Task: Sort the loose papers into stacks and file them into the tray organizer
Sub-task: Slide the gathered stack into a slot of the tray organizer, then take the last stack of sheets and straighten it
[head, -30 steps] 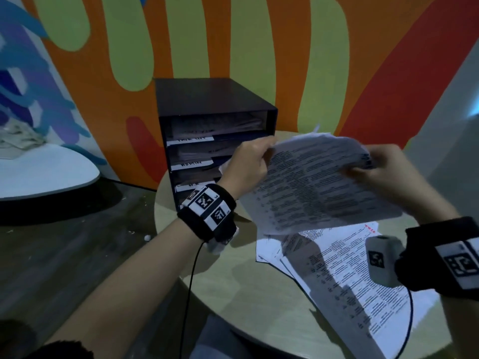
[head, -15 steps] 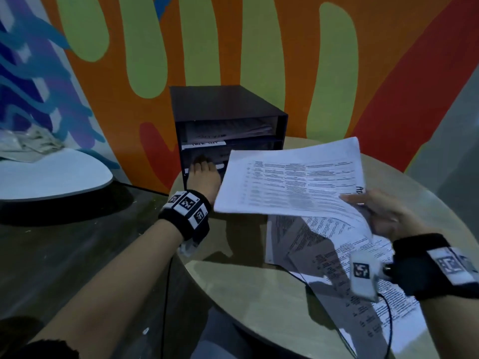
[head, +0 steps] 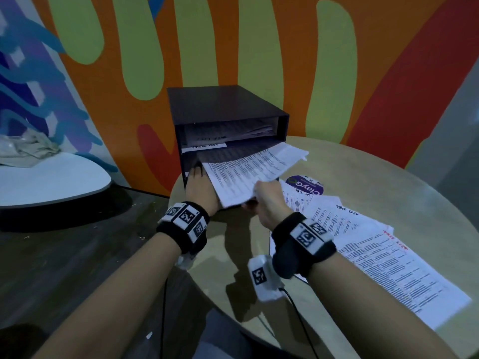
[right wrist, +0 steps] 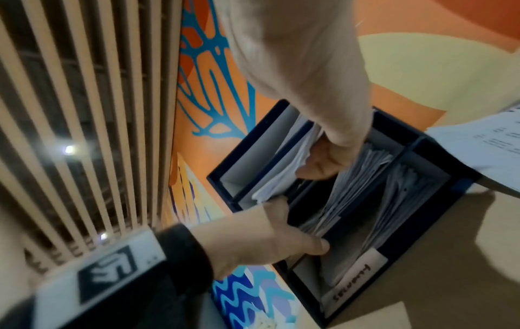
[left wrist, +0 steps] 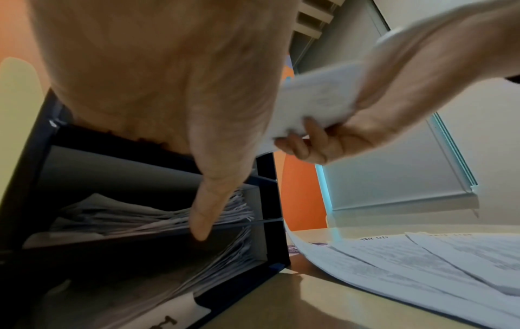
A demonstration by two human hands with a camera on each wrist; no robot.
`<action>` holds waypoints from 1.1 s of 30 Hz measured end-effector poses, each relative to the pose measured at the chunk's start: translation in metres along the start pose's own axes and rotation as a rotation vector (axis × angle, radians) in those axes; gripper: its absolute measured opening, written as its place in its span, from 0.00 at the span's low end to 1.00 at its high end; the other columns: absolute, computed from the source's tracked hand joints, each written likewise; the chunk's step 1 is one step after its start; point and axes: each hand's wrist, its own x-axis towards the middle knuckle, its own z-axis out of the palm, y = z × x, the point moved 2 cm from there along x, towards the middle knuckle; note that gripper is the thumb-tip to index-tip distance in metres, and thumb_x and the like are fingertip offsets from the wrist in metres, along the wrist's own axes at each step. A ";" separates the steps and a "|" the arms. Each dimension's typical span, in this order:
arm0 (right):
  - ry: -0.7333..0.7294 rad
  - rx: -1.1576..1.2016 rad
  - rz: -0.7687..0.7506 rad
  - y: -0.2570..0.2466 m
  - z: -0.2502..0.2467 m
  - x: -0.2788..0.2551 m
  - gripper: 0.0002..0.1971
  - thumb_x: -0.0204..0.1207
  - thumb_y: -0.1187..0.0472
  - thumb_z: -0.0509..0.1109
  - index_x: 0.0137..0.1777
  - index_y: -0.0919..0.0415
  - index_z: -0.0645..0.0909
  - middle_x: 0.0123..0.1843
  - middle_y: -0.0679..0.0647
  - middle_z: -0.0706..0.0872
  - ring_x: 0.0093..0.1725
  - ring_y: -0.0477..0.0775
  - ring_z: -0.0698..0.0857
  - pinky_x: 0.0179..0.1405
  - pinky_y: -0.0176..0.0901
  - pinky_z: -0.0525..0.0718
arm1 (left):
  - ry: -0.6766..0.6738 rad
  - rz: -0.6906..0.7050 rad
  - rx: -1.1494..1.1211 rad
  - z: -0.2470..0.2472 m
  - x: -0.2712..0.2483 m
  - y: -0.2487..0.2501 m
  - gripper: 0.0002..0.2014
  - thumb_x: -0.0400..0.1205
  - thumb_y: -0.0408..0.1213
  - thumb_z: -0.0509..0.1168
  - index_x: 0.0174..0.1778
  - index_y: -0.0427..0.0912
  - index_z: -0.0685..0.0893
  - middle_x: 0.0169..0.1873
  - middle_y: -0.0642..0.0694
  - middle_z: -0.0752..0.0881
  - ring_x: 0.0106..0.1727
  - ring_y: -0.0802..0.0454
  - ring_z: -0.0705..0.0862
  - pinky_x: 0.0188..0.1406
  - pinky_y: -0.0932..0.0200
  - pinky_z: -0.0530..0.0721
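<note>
The dark tray organizer stands at the back of the round table, with papers lying in its slots. My right hand grips the near end of a stack of printed sheets. The stack's far end points into the slot under the top labelled tray. My left hand lies flat at the left of that opening, its fingers reaching inside out of sight and its thumb straight along a shelf edge. Both hands appear in the right wrist view, the left hand at the slot mouth.
Several loose printed sheets are fanned over the right side of the wooden table, beside a purple round sticker. A paper label marks a lower tray. A white table stands at the left, and a painted wall rises close behind.
A second ago both hands held the stack. The left hand then went to the organizer's opening, and the right hand swung the stack left and forward until its far end reached the slot.
</note>
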 end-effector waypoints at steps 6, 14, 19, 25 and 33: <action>-0.111 -0.049 0.142 -0.016 0.024 0.022 0.15 0.85 0.71 0.55 0.36 0.60 0.66 0.28 0.55 0.69 0.18 0.48 0.63 0.17 0.35 0.58 | -0.125 0.042 0.008 0.000 0.002 -0.001 0.28 0.82 0.50 0.64 0.74 0.38 0.74 0.77 0.36 0.70 0.77 0.36 0.66 0.82 0.46 0.58; -0.045 0.137 0.139 -0.041 0.054 0.051 0.10 0.84 0.73 0.57 0.40 0.69 0.71 0.31 0.64 0.83 0.13 0.46 0.72 0.10 0.29 0.67 | 0.056 -0.015 0.071 -0.008 -0.005 -0.002 0.41 0.79 0.54 0.66 0.80 0.32 0.58 0.72 0.35 0.69 0.72 0.38 0.71 0.77 0.48 0.65; 0.016 0.059 0.128 -0.034 0.068 0.066 0.06 0.79 0.74 0.62 0.40 0.72 0.76 0.14 0.58 0.79 0.08 0.46 0.70 0.10 0.27 0.62 | 0.062 0.006 0.087 -0.008 -0.006 -0.004 0.32 0.83 0.42 0.59 0.79 0.31 0.58 0.69 0.36 0.71 0.70 0.39 0.72 0.76 0.49 0.66; -0.029 -0.046 0.150 -0.028 0.071 0.074 0.06 0.83 0.71 0.60 0.49 0.73 0.78 0.23 0.65 0.82 0.07 0.48 0.71 0.09 0.25 0.62 | 0.034 0.010 0.061 -0.006 -0.008 -0.002 0.36 0.81 0.50 0.61 0.79 0.31 0.59 0.69 0.34 0.71 0.69 0.37 0.71 0.76 0.47 0.67; -0.141 -0.204 0.060 -0.040 -0.004 0.056 0.10 0.80 0.58 0.72 0.41 0.64 0.80 0.28 0.58 0.83 0.14 0.47 0.69 0.14 0.30 0.62 | 0.149 0.030 -0.317 -0.035 -0.010 0.019 0.26 0.81 0.52 0.66 0.69 0.37 0.74 0.64 0.39 0.72 0.67 0.40 0.71 0.65 0.50 0.73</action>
